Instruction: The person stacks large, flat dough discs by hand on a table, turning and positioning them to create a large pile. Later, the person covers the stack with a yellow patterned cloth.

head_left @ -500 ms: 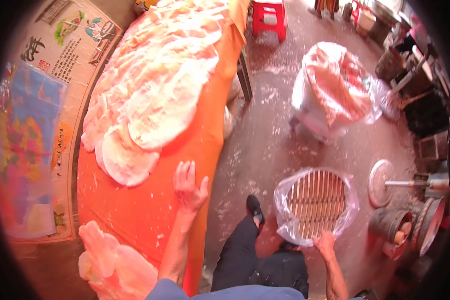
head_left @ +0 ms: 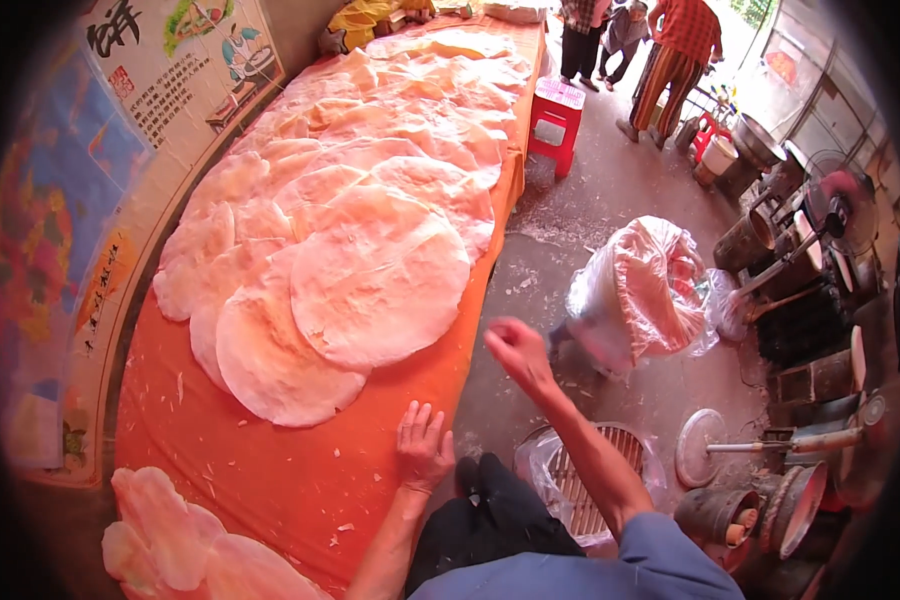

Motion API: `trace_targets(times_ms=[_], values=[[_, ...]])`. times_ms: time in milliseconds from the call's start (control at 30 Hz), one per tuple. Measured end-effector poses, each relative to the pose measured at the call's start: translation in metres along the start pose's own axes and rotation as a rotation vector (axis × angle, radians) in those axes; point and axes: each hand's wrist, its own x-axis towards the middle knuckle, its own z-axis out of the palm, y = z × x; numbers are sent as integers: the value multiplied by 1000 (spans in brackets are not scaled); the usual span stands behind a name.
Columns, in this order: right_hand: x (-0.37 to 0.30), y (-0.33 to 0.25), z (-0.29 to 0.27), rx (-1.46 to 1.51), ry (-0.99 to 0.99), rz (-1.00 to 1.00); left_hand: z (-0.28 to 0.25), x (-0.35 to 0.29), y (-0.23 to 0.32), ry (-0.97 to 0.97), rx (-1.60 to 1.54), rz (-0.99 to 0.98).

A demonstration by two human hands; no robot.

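Observation:
My left hand [head_left: 425,446] lies flat on the orange tablecloth [head_left: 270,460] near the table's right edge, fingers stretched out and holding nothing. Raised over the gap beside the table, my right hand [head_left: 518,348] has its fingers curled in, and nothing shows in them. Thin, round flatbreads [head_left: 382,275] overlap in a long pile covering the table's far part. Nearer me, at the lower left, lies a smaller heap of flatbreads [head_left: 185,535]. My right forearm partly hides a round slatted rack [head_left: 580,490] lined with clear plastic, low on my right.
A big plastic-lined sack [head_left: 635,290] stands on the floor to the right. Beyond the table edge is a red stool [head_left: 557,125]; several people [head_left: 675,50] stand farther off. Along the right are a fan base [head_left: 700,448], metal pots [head_left: 715,515] and a fan [head_left: 838,205].
My right hand has left the slatted rack's rim and swung up and forward toward the table. My left hand stays on the cloth. The view has tilted up, bringing people into sight.

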Motion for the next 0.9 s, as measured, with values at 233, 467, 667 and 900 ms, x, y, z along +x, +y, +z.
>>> trace_targets(times_ms=[233,467,667,900], values=[[158,8,23,209,-193,136,7,12,5,96,-157,-35],[184,-25,36,31,-241,327,4,11,1,68,-135,-85],[205,-10,45,103,-411,93,4,9,4,35,-74,-118],[214,-50,26,217,-531,51,6,35,22,56,22,-99]])
